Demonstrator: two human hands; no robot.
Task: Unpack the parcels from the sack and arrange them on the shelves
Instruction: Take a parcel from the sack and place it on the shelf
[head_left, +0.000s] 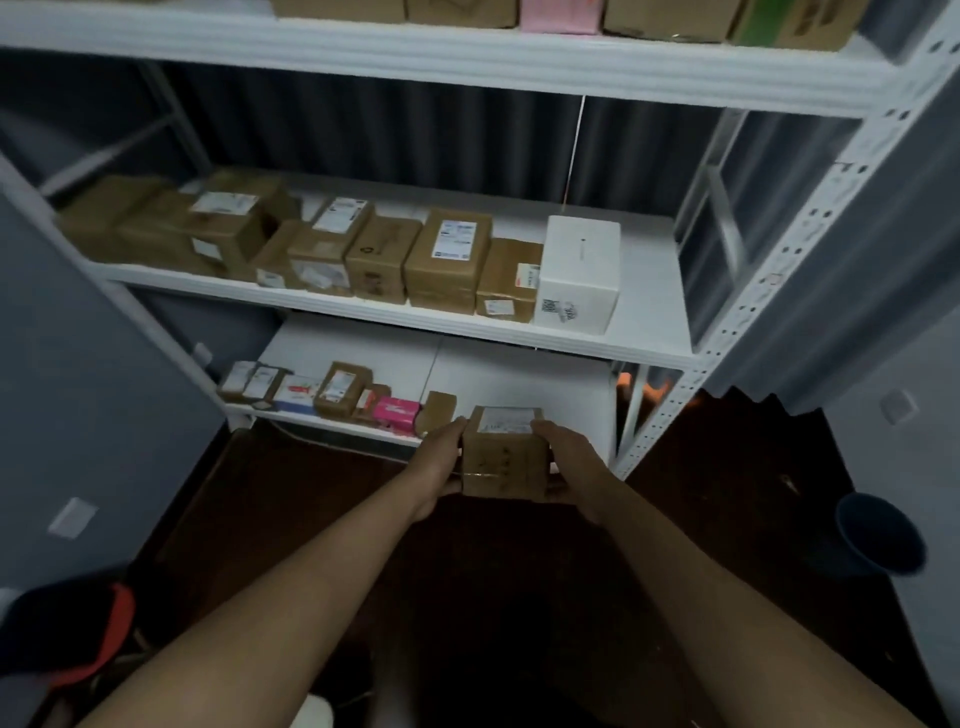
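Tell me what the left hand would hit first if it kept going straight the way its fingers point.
Probably the small brown parcel lying on the bottom shelf, just past the left hand, which grips the cardboard box. Depth is unclear.

two bare hands, left hand (441, 462) and right hand (566, 462), grip a brown cardboard parcel (504, 457) by its sides at the front edge of the lowest white shelf (519, 374), right of a pink box (396, 414).

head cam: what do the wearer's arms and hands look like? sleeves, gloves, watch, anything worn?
Both forearms are bare along their whole visible length: no sleeves show. The left hand and right hand wear no gloves. No watch, bracelet or ring is visible, though the frame is dim and slightly blurred, so small items could be missed.
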